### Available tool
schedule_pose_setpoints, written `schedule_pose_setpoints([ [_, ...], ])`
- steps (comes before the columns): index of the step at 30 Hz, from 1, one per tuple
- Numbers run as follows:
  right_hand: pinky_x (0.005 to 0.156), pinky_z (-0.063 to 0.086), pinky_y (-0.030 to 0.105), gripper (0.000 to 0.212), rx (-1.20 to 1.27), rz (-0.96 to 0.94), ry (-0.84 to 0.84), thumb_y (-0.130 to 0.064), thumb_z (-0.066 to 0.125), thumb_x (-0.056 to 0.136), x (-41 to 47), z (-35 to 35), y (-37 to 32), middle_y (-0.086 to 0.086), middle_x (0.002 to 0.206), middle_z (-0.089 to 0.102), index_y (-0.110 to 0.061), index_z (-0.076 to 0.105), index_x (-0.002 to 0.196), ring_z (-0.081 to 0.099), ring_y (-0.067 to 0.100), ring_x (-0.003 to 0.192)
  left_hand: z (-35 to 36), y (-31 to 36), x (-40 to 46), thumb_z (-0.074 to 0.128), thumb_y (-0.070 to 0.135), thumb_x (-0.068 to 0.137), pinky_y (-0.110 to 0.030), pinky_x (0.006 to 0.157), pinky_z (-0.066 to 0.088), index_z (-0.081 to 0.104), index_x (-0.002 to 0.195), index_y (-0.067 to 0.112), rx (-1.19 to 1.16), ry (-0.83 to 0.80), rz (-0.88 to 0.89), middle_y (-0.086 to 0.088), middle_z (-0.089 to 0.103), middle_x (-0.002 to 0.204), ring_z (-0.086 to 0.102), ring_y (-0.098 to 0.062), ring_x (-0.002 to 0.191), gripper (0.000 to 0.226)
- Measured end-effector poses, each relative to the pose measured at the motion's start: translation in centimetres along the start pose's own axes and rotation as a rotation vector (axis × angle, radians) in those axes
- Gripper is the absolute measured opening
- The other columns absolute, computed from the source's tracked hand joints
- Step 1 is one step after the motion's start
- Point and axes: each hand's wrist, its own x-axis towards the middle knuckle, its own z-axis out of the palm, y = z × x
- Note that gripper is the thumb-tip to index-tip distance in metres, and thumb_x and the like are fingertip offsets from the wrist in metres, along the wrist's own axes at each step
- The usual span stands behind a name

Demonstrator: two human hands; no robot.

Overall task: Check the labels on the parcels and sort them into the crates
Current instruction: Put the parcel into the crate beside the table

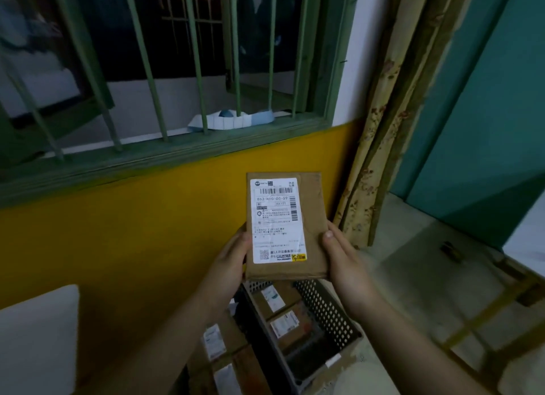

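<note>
Head view, single frame. Item one: brown cardboard parcel (312,217), flat and rectangular, held upright at centre frame in front of a yellow wall (118,241), its long edges running top to bottom. Item two: white shipping label (277,220) covering most of the parcel's left face, with a barcode near its top, a printed code line beneath, a QR square at lower left and a small yellow patch at lower right; finer print too small to read. Item three: left hand (233,256), gripping the parcel's lower left edge, thumb lying on the front beside the label, fingers hidden behind the card. Item four: right hand (342,256), gripping the lower right edge, thumb tip pressed on the front face, fingers out of sight behind. Item five: grey perforated crate (327,309), lower centre of frame directly below the held parcel, containing two labelled brown parcels (283,312) lying flat. Item six: further labelled parcels (221,344) stacked just left of the crate, under the left forearm; their container cannot be made out. Item seven: green barred window (177,147), upper left and centre. Item eight: floral curtain (380,129), upper right, hanging beside a teal wall (486,114).
</note>
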Motion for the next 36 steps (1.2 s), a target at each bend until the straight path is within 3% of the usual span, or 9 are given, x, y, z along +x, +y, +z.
schedule_pose_setpoints([
  [4,0.104,0.046,0.045,0.078,-0.011,0.039,-0.063,-0.069,0.051,0.072,5.1,-2.3,2.2,-0.009,0.134,0.058,-0.035,0.047,0.142,0.058,0.010,0.119,1.9,-1.1,3.6,0.036,0.060,0.083,-0.035,0.100,0.043,0.043,0.140,0.041,0.013,0.064,-0.048,0.014,0.055,0.134,0.052,-0.011,0.122,0.060],
  [10,0.102,0.048,0.047,0.061,0.018,0.091,-0.138,-0.060,0.049,0.081,13.1,-7.6,6.5,-0.010,0.129,0.063,-0.039,0.051,0.138,0.060,0.012,0.116,7.6,-3.7,9.8,0.031,0.045,0.101,-0.040,0.106,0.040,0.044,0.141,0.035,0.005,0.183,-0.094,0.009,0.053,0.138,0.048,-0.017,0.129,0.044],
  [15,0.100,0.049,0.040,0.058,0.025,0.120,-0.214,-0.053,0.050,0.087,18.8,-12.9,10.7,-0.007,0.127,0.064,-0.031,0.048,0.141,0.063,0.010,0.112,13.1,-7.9,14.9,0.042,0.060,0.081,-0.047,0.110,0.037,0.050,0.133,0.040,-0.034,0.280,-0.157,0.008,0.051,0.141,0.049,-0.020,0.130,0.056],
  [17,0.101,0.049,0.038,0.064,0.029,0.137,-0.235,-0.057,0.052,0.085,20.1,-14.0,12.8,-0.004,0.130,0.062,-0.029,0.048,0.142,0.062,0.011,0.114,14.1,-10.0,16.1,0.045,0.059,0.082,-0.048,0.110,0.037,0.054,0.117,0.045,-0.068,0.322,-0.204,0.012,0.056,0.131,0.051,-0.019,0.125,0.039],
  [22,0.098,0.050,0.037,0.059,0.038,0.167,-0.241,-0.059,0.053,0.088,22.6,-15.2,21.7,-0.007,0.126,0.065,-0.031,0.049,0.140,0.063,0.010,0.113,14.9,-18.0,20.2,0.039,0.045,0.097,-0.049,0.113,0.032,0.046,0.132,0.034,-0.108,0.316,-0.306,0.004,0.045,0.145,0.043,-0.023,0.134,0.037],
  [25,0.103,0.046,0.037,0.069,-0.005,0.174,-0.238,-0.069,0.054,0.081,24.0,-14.8,28.5,-0.007,0.136,0.059,-0.036,0.047,0.141,0.058,0.010,0.120,14.5,-24.8,22.7,0.033,0.045,0.100,-0.048,0.113,0.034,0.054,0.113,0.042,-0.148,0.292,-0.333,0.002,0.051,0.140,0.049,-0.023,0.128,0.025],
  [28,0.097,0.048,0.028,0.052,-0.055,0.193,-0.229,-0.054,0.053,0.092,25.1,-14.8,35.6,-0.009,0.133,0.060,-0.033,0.050,0.139,0.059,0.005,0.117,14.2,-32.2,24.8,0.030,0.045,0.101,-0.046,0.111,0.037,0.053,0.125,0.036,-0.181,0.267,-0.405,0.002,0.053,0.134,0.050,-0.024,0.127,0.034],
  [33,0.078,0.050,0.011,0.035,-0.109,0.211,-0.203,-0.033,0.045,0.101,26.2,-14.9,49.9,-0.020,0.112,0.064,-0.032,0.052,0.135,0.063,-0.011,0.094,14.4,-46.7,27.8,0.030,0.039,0.103,-0.031,0.077,0.053,0.050,0.130,0.029,-0.230,0.238,-0.398,0.007,0.065,0.109,0.064,-0.013,0.097,0.036],
  [36,0.073,0.047,0.006,0.040,-0.152,0.217,-0.196,-0.032,0.047,0.100,27.0,-14.9,56.3,-0.020,0.112,0.062,-0.029,0.049,0.140,0.061,-0.012,0.093,14.5,-53.6,29.5,0.031,0.035,0.105,-0.034,0.073,0.057,0.051,0.133,0.021,-0.240,0.251,-0.404,0.003,0.067,0.107,0.067,-0.017,0.092,0.038],
])
